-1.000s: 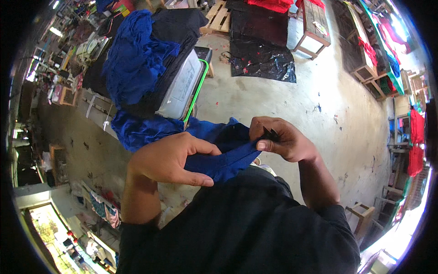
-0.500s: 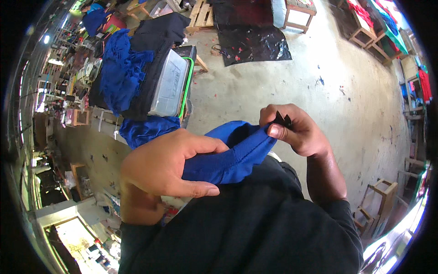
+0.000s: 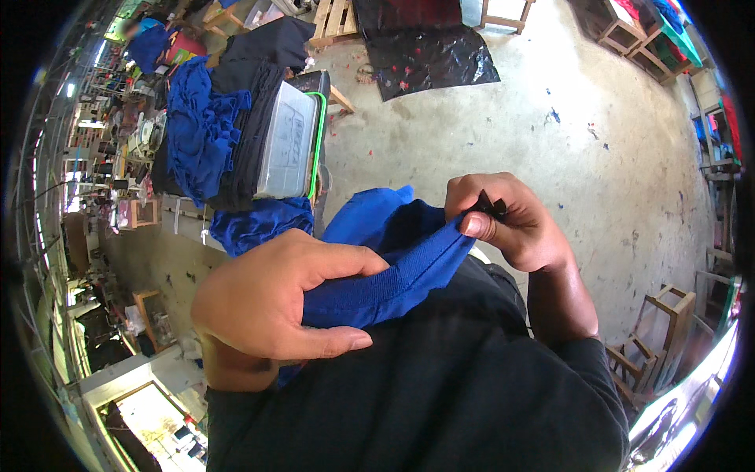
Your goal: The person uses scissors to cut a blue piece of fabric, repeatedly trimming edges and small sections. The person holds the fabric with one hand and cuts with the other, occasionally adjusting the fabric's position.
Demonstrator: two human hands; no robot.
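1. While the left hand (image 3: 271, 311) is clamping the blue knit garment (image 3: 393, 271) with fingers over the top and thumb underneath, the right hand (image 3: 507, 224) is pinching the ribbed edge at its far end, along with a small black object (image 3: 491, 206); it is too small to identify.
2. Garment is being held taut between both hands, close against the person's dark shirt (image 3: 425, 393), chest-high, well above the floor.
3. Risk: the right-hand grip is only fingertips. If the cloth is pulled tighter, the rib edge is likely slipping out and the stretch is collapsing.
4. Risk: the black object is sharing that pinch. Any regrip is probably dropping it to the concrete floor (image 3: 511, 118).
5. Risk: loose folds are hanging below the left hand, likely dragging the held edge askew.
6. Surface: bare, stained concrete with scattered scraps and a black plastic sheet (image 3: 429, 51) lying on it.
7. Room: workshop. A stack of blue and black cloth (image 3: 212, 134) is sitting beside a clear plastic box with a green rim (image 3: 287, 141); wooden stools (image 3: 657, 330) and pallets are standing around the edges.
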